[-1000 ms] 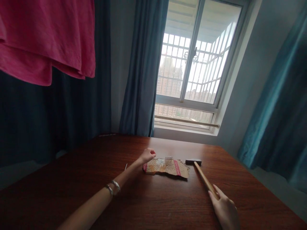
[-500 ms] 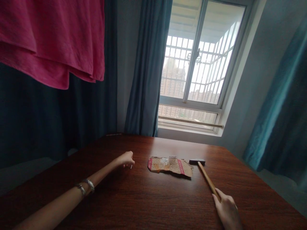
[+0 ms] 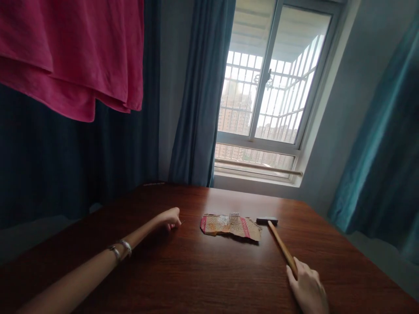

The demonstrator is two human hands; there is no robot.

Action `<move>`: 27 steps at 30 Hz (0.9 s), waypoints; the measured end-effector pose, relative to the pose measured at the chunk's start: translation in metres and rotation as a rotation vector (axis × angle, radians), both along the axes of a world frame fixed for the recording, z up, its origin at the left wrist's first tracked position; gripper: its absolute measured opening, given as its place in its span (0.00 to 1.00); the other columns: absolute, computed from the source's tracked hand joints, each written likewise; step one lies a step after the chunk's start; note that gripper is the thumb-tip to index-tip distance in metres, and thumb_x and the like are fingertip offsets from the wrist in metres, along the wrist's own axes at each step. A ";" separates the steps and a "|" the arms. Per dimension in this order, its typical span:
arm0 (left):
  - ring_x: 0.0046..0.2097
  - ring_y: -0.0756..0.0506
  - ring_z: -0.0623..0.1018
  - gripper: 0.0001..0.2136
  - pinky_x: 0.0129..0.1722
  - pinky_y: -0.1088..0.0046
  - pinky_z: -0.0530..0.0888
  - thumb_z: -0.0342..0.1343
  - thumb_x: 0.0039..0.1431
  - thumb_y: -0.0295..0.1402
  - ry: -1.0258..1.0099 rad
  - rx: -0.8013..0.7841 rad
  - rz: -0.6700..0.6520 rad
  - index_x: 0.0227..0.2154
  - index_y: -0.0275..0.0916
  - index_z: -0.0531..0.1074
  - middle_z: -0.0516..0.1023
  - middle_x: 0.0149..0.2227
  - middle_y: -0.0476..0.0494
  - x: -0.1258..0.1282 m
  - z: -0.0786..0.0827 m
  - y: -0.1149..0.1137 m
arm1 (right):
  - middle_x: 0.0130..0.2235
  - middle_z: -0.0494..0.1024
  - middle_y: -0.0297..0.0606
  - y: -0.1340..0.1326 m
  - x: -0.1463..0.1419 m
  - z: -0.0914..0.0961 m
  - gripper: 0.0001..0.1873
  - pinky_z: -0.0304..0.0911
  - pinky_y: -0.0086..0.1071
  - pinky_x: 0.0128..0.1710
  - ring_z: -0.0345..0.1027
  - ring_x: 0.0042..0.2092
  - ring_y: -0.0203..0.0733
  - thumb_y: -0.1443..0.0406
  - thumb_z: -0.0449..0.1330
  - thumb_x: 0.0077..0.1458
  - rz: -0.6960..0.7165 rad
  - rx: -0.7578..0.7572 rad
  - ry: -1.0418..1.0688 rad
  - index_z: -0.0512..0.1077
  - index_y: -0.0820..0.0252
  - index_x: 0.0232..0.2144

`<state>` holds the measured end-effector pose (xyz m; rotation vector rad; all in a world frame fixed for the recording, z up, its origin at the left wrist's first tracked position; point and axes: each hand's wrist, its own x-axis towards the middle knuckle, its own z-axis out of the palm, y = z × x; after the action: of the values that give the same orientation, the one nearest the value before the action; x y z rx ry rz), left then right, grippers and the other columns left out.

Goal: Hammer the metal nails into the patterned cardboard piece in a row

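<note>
My left hand (image 3: 170, 218) is closed in a pinch low over the table, left of the cardboard, with the thin tip of a nail (image 3: 183, 222) poking out from its fingers. A torn cardboard piece (image 3: 218, 226) with pink bands and many small holes lies in the middle. Several nails (image 3: 234, 216) stand upright in a row near its back edge. To the right, my right hand (image 3: 308, 283) is wrapped round the wooden handle of a hammer (image 3: 282, 245). The hammer's dark head rests on the tabletop just beyond the cardboard's right end.
The dark wooden table (image 3: 196, 279) reaches back to the wall below a barred window (image 3: 258, 87). Blue curtains (image 3: 199, 100) hang on both sides. A pink cloth (image 3: 98, 56) hangs at the upper left, above the table's height.
The nail in my left fingers has turned from pointing down to pointing right. My right hand still grips the hammer, and the view has shifted slightly.
</note>
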<state>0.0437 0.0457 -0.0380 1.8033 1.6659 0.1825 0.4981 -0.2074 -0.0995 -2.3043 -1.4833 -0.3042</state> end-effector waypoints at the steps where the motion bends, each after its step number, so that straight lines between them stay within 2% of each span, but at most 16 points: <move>1: 0.19 0.48 0.69 0.07 0.17 0.73 0.71 0.58 0.30 0.28 -0.026 0.008 -0.006 0.10 0.33 0.64 0.66 0.13 0.46 0.000 0.000 0.000 | 0.43 0.74 0.48 -0.001 0.000 0.001 0.23 0.61 0.42 0.42 0.66 0.43 0.52 0.60 0.49 0.51 -0.006 0.035 -0.006 0.69 0.66 0.46; 4: 0.19 0.49 0.69 0.06 0.18 0.72 0.71 0.58 0.33 0.30 -0.159 0.037 -0.056 0.12 0.33 0.67 0.65 0.12 0.48 0.008 0.005 0.000 | 0.45 0.73 0.50 -0.002 -0.008 0.012 0.21 0.59 0.43 0.46 0.64 0.46 0.54 0.60 0.50 0.50 0.080 0.204 0.065 0.71 0.65 0.44; 7: 0.19 0.50 0.69 0.08 0.22 0.72 0.72 0.58 0.36 0.33 -0.364 0.071 -0.126 0.16 0.33 0.70 0.66 0.14 0.49 0.032 0.013 -0.009 | 0.43 0.75 0.48 0.007 -0.031 0.033 0.19 0.59 0.41 0.47 0.66 0.46 0.50 0.59 0.50 0.52 0.292 0.328 0.369 0.73 0.63 0.40; 9: 0.20 0.50 0.70 0.10 0.23 0.73 0.71 0.58 0.38 0.36 -0.511 0.082 -0.186 0.19 0.32 0.72 0.69 0.16 0.49 0.056 0.017 -0.022 | 0.41 0.76 0.47 0.016 -0.057 0.049 0.20 0.63 0.39 0.44 0.68 0.43 0.48 0.57 0.51 0.53 0.397 0.303 0.681 0.73 0.63 0.40; 11: 0.22 0.50 0.71 0.12 0.24 0.74 0.71 0.58 0.41 0.39 -0.655 0.078 -0.262 0.23 0.32 0.72 0.72 0.18 0.48 0.083 0.018 -0.039 | 0.37 0.77 0.47 0.026 -0.087 0.061 0.22 0.66 0.37 0.36 0.70 0.39 0.47 0.54 0.53 0.51 0.502 0.232 0.941 0.73 0.66 0.40; 14: 0.21 0.51 0.70 0.14 0.21 0.76 0.68 0.58 0.42 0.41 -0.741 0.060 -0.307 0.23 0.32 0.72 0.71 0.18 0.48 0.120 0.013 -0.067 | 0.33 0.77 0.46 0.041 -0.125 0.069 0.26 0.66 0.32 0.28 0.69 0.33 0.43 0.51 0.57 0.47 0.600 0.213 1.169 0.74 0.68 0.38; 16: 0.21 0.51 0.70 0.14 0.22 0.76 0.69 0.59 0.41 0.41 -0.805 0.048 -0.346 0.23 0.32 0.72 0.71 0.19 0.48 0.138 0.009 -0.082 | 0.31 0.77 0.45 0.051 -0.141 0.069 0.26 0.66 0.31 0.26 0.69 0.32 0.41 0.50 0.58 0.46 0.626 0.226 1.231 0.75 0.68 0.36; 19: 0.22 0.51 0.70 0.15 0.22 0.77 0.68 0.58 0.43 0.42 -0.853 0.055 -0.404 0.24 0.32 0.73 0.72 0.21 0.47 0.153 0.003 -0.095 | 0.31 0.77 0.44 0.063 -0.148 0.063 0.25 0.65 0.29 0.26 0.68 0.31 0.40 0.50 0.59 0.44 0.654 0.226 1.263 0.76 0.67 0.34; 27: 0.22 0.52 0.70 0.14 0.21 0.78 0.68 0.58 0.45 0.41 -0.860 0.078 -0.473 0.25 0.32 0.72 0.71 0.22 0.47 0.163 -0.010 -0.100 | 0.28 0.76 0.43 0.077 -0.140 0.051 0.21 0.62 0.27 0.22 0.68 0.30 0.40 0.53 0.63 0.41 0.573 0.156 1.320 0.77 0.66 0.32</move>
<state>0.2066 -0.0539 -0.0484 1.7462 0.6286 0.6987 0.3580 -0.1306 -0.0480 -1.2506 -1.1552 1.0103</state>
